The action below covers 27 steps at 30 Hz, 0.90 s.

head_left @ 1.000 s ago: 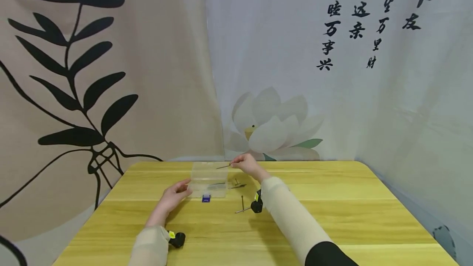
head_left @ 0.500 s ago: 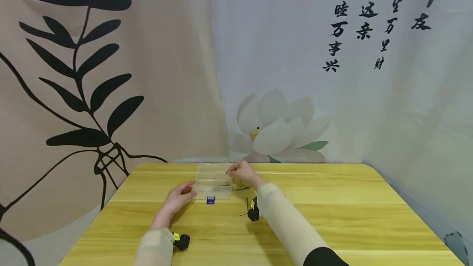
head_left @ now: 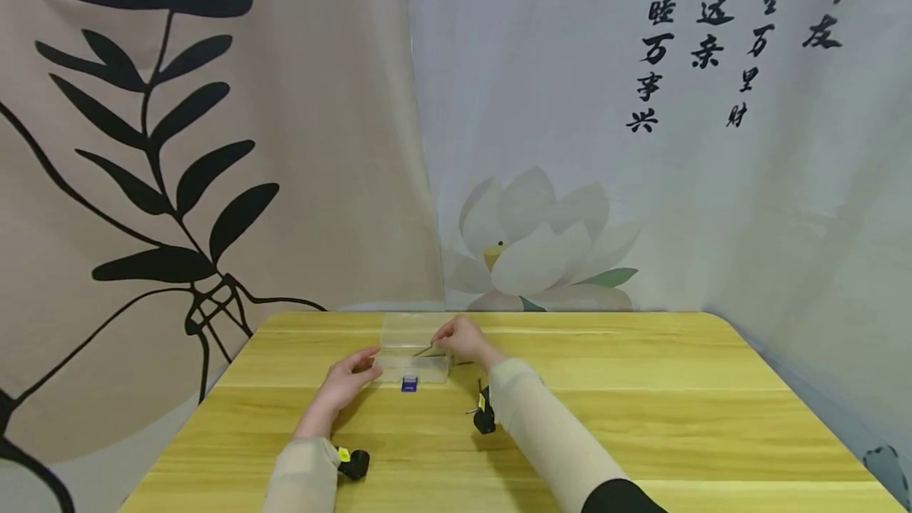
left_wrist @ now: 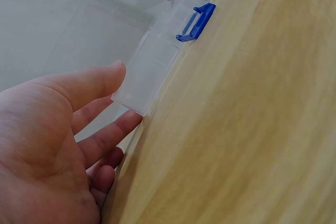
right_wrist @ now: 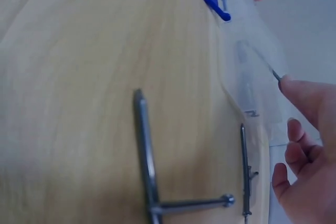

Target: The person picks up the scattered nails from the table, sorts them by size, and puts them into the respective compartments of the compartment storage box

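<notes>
A clear plastic box [head_left: 413,374] with its lid [head_left: 415,329] tilted back stands near the table's far edge, a blue latch [head_left: 409,384] on its front. At the box's left end my left hand [head_left: 347,378] holds on, thumb at the rim and fingertips [left_wrist: 134,120] against the lower corner. Over the right part of the box, my right hand [head_left: 461,339] pinches a thin metal nail [head_left: 423,351] between thumb and fingertips, its free end slanting down toward the inside. Inside the box, another nail shows faintly through the plastic in the right wrist view.
Right of the box, loose nails lie on the wooden table [head_left: 606,410]: a large nail [right_wrist: 144,145] crossed by another nail [right_wrist: 194,204], and more nails [right_wrist: 245,177] close by the box. A patterned cloth [head_left: 342,141] hangs behind the table.
My right hand has moved left and down, bringing the nail from beside the lid to over the box. The left hand stays at the box's left end. The view has shifted slightly.
</notes>
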Each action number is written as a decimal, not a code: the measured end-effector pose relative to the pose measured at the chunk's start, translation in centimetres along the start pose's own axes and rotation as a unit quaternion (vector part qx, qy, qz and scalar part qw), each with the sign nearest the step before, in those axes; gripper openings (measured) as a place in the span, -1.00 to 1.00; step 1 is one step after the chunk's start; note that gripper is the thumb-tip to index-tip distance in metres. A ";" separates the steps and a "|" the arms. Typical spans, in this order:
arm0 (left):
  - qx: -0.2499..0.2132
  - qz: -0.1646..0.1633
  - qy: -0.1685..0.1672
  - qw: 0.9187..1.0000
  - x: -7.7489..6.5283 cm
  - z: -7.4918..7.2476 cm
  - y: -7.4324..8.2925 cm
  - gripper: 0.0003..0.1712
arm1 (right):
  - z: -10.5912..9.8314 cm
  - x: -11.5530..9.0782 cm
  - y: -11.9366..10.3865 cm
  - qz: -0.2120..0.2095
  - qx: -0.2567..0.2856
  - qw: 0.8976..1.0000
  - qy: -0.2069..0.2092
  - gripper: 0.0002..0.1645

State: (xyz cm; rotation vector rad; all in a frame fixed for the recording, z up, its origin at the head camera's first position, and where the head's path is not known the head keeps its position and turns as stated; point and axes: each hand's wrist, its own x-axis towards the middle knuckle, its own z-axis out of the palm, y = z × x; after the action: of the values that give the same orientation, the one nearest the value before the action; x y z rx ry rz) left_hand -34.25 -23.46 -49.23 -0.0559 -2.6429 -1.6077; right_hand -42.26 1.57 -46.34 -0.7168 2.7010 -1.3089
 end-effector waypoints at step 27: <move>-0.003 0.002 -0.020 1.000 0.2 -0.3 0.0 -0.41 | -4.8 -3.3 4.2 0.047 0.041 0.998 0.018 -0.78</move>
State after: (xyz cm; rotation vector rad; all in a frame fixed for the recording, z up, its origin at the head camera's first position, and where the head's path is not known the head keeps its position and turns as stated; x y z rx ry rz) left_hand -34.44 -23.71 -49.05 -0.0939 -2.6652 -1.6298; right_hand -42.07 8.75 -46.95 -0.5551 2.6551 -1.4130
